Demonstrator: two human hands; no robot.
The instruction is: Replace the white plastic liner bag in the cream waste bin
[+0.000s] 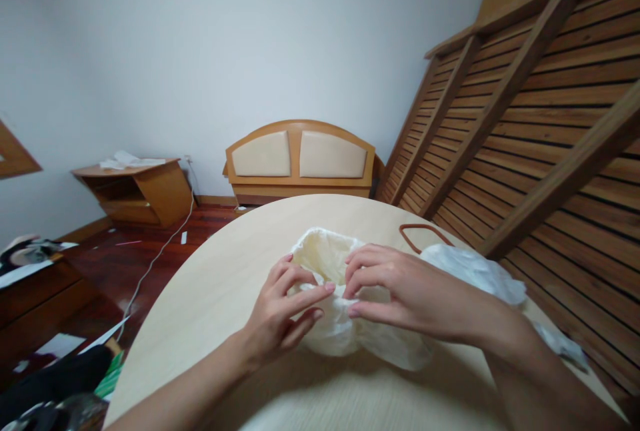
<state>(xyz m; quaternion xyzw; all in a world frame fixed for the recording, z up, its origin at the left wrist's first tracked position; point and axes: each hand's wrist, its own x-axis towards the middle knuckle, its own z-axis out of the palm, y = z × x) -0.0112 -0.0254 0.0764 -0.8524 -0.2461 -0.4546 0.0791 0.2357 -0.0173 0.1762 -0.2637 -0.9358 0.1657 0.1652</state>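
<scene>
A thin white plastic bag (345, 331) lines an open-topped container (320, 254) on the table in front of me. The bag's edge is folded over the rim, and a loose part hangs out at the near right. My left hand (290, 304) grips the bag at the near left of the rim, index finger and thumb outstretched, other fingers curled over the edge. At the near right of the opening, my right hand (385, 284) pinches the bag's edge between thumb and fingers. The container's outside is mostly hidden by bag and hands.
Beyond my right hand lie a brown handle-like loop (410, 226) and another crumpled white plastic bag (475, 271) on the round table (210, 304). A slatted wooden panel (550, 151) leans at the right. A headboard (300, 181) stands behind, a low cabinet (165, 194) at left.
</scene>
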